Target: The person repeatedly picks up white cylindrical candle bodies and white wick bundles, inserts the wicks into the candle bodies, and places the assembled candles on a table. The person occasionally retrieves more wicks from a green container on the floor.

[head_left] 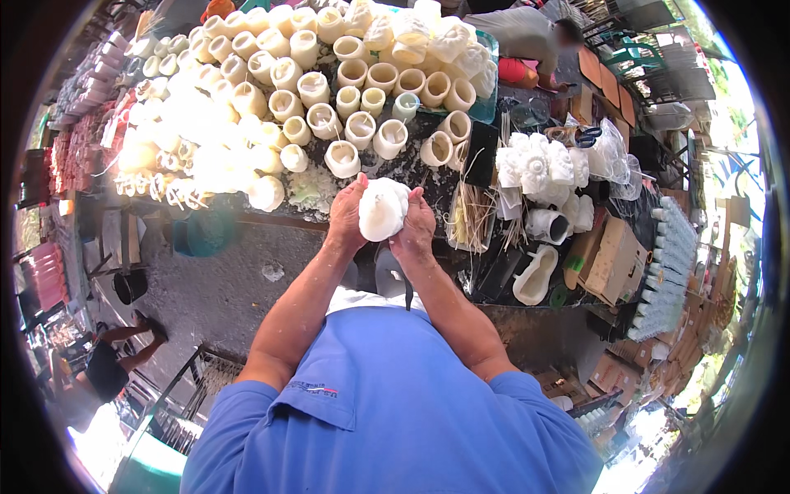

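Observation:
Between my hands is a white, lumpy, wax-like moulded piece (383, 210), smooth on its upper face and ridged along its right side. My left hand (349, 212) closes on its left side. The fingers of my right hand (415, 222) wrap its right side. Both hands are at the near edge of a table, just short of several cream cylindrical cups (341, 158) that look like wax moulds or candles. Many have open, hollow tops, and thin strands poke out of some. Strong glare washes out the cups at the left.
To the right are a bundle of thin sticks (471, 216), white moulded pieces (539, 162), a white hollow form (536, 274), a cardboard box (613, 259) and rows of pale cylinders (665, 267). A teal tub (203, 233) stands below the table at left. Other people (522, 37) are nearby.

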The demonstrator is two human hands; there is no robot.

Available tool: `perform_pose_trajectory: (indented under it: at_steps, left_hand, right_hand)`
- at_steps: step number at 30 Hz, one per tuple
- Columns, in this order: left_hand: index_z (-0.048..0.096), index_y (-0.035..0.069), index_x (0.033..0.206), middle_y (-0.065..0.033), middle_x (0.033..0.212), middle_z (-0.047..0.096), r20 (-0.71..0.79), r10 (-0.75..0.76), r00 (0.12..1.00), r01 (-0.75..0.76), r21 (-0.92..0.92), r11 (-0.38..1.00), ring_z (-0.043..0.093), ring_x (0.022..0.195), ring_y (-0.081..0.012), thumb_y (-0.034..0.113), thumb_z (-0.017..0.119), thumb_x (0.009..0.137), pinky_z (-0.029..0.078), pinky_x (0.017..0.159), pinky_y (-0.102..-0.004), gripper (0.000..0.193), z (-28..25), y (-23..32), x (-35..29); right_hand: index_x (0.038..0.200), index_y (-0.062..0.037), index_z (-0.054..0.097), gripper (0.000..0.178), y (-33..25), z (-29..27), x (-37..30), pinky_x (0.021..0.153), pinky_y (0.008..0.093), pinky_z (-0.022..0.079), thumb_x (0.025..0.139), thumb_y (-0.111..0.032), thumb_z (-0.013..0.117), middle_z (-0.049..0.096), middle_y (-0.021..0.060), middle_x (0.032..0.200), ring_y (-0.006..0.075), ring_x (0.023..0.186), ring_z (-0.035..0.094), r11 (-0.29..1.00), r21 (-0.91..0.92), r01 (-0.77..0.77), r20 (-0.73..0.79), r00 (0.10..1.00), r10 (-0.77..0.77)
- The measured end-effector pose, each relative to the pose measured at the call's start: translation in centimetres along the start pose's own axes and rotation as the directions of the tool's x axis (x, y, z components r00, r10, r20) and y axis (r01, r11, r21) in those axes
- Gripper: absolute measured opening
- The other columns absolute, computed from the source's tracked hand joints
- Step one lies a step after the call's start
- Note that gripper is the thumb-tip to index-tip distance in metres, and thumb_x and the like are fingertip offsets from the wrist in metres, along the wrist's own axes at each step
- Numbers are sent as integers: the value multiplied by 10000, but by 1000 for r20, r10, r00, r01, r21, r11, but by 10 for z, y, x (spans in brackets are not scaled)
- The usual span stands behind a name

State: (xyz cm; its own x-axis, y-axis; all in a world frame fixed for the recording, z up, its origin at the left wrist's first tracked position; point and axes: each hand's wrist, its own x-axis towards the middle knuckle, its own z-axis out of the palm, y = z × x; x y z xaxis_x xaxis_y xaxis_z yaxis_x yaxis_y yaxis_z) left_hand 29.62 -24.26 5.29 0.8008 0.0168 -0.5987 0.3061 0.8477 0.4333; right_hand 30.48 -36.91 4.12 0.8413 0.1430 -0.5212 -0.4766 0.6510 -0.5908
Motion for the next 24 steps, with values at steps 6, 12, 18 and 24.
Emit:
perform_pose_trajectory:
  at_steps: [6,12,18,24]
  left_hand:
    - [617,4,1174,-57,1026,727,148,111,983,-140,202,969,695,861,-118,458,572,1084,570,762,-275,465,-3,6,-16]
    - [603,-24,1178,-106,1092,724,70,259,963,-255,533,806,683,920,-171,274,711,1026,567,803,-336,352,-10,-2,-20]
    - [651,-24,1027,-184,868,732,118,643,756,-281,947,156,700,774,-270,276,746,984,550,705,-404,317,-4,-1,-15]
    - [656,-5,965,-30,811,674,-26,529,848,-341,738,583,567,697,-100,285,711,1029,493,626,-294,301,-40,12,-1]
  right_hand:
    - [1205,-13,640,434,10,-23,17,825,337,619,1105,-417,515,748,98,1064,188,918,742,993,-115,31,87,996,-21]
    - [1375,-4,542,672,-32,-23,13,891,416,603,1056,-594,498,676,118,1261,239,1041,709,914,-366,-173,50,978,205]
    - [1298,13,577,565,-60,0,-12,749,355,609,933,-358,797,696,104,1082,175,869,704,726,-656,-205,216,871,441]
    - [1147,14,654,442,-75,-15,-6,681,289,566,778,-79,878,699,62,912,147,729,678,747,-583,-320,354,727,588]
